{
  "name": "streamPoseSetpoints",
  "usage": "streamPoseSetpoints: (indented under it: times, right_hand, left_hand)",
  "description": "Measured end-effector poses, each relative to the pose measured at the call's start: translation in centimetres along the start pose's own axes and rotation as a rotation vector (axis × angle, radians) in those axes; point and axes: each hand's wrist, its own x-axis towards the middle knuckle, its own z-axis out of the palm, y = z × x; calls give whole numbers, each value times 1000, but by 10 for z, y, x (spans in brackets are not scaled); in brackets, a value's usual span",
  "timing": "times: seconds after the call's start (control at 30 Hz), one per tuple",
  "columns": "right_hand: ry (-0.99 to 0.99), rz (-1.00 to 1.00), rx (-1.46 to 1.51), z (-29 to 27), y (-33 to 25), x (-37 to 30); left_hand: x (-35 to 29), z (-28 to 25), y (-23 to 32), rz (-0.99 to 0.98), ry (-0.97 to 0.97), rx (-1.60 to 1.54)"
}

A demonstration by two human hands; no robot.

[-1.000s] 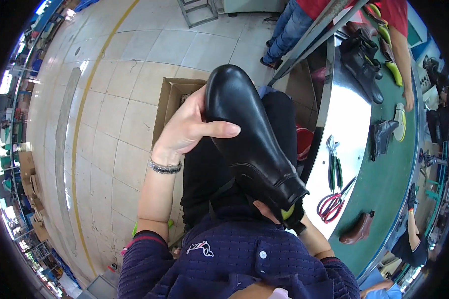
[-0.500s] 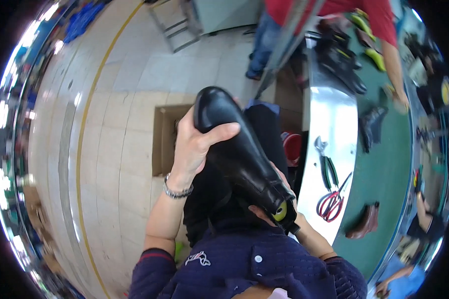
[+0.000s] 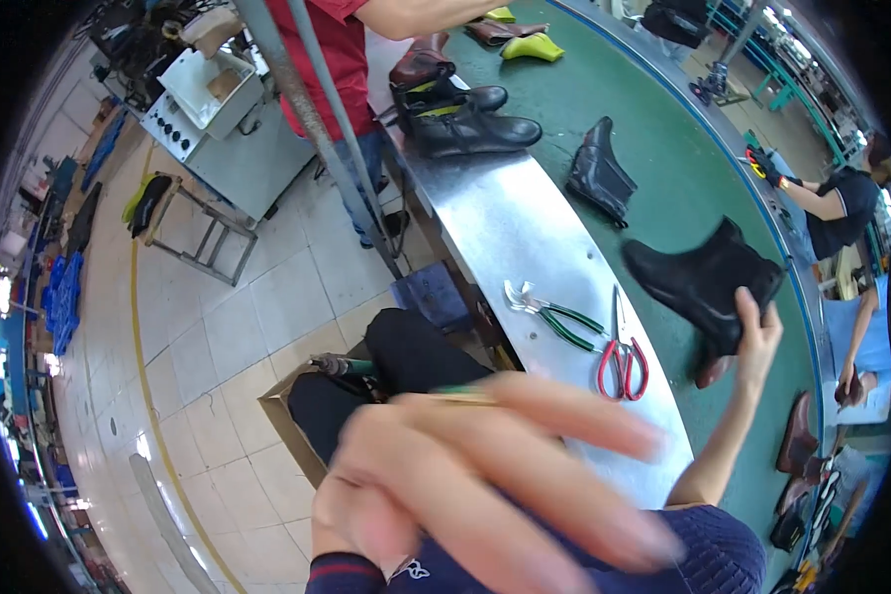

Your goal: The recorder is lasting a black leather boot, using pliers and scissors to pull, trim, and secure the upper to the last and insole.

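Observation:
My right hand (image 3: 755, 342) grips a black ankle boot (image 3: 698, 277) by its upper part, out over the green belt (image 3: 554, 109). The boot's toe points to the far left. Close in front of me is my left hand (image 3: 505, 455), large and blurred, its fingers stretched out and apart with nothing seen in them. Behind it, on the metal ledge (image 3: 465, 208), lie green-handled pliers (image 3: 554, 317) and red-handled scissors (image 3: 622, 364). A brown boot (image 3: 713, 371) shows partly below the held boot. Another black boot (image 3: 601, 173) lies farther along the belt.
Several black and brown boots (image 3: 465, 129) sit at the ledge's far end, by a person in red (image 3: 342, 69). Yellow-green shoe forms (image 3: 533, 47) lie on the belt. A metal post (image 3: 307, 129), a stool (image 3: 198, 228) and an open carton (image 3: 282, 411) stand left. Co-workers (image 3: 841, 208) are across the belt.
The black boot has gone from my lap, held in both hands, to over the belt at right, in my right hand only. My left hand has let go. The view has turned right.

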Motion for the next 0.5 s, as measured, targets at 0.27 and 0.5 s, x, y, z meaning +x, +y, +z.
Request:
streamPoseSetpoints:
  times: [0.27,0.5]
  right_hand:
    - [-68,230,-350,-82,112,115]
    - [-27,91,-1200,-95,213,176]
  left_hand:
    - [38,67,-75,-274,-198,-391]
    - [53,121,-113,-564,-454,-936]
